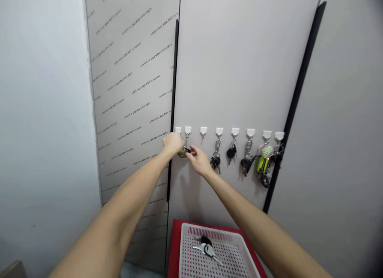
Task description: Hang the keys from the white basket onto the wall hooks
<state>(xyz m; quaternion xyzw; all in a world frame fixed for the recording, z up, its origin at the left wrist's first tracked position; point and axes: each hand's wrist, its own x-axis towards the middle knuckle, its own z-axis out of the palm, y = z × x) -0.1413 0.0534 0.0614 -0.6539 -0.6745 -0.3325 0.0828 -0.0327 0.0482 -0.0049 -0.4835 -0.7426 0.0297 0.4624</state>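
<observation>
On the left of the hook row, my left hand (173,142) is closed with its fingers turned toward the wall panel; what they grip is hidden behind the hand. Between my hands hangs a bunch of keys (183,153) with an olive-coloured piece and a black part, below the second white hook (188,130). My right hand (199,160) reaches in from the right, thumb and fingers closing on the black part of that bunch. Just right of it is a hook (203,130) with only its metal loop showing.
Farther right, key bunches (216,160), (231,151) and a yellow-green keyring (263,164) hang from white hooks. Below stands a white perforated basket (187,266) with loose keys (209,250) in it, on a red surface (175,246). Black handle strips (305,70) edge the panel.
</observation>
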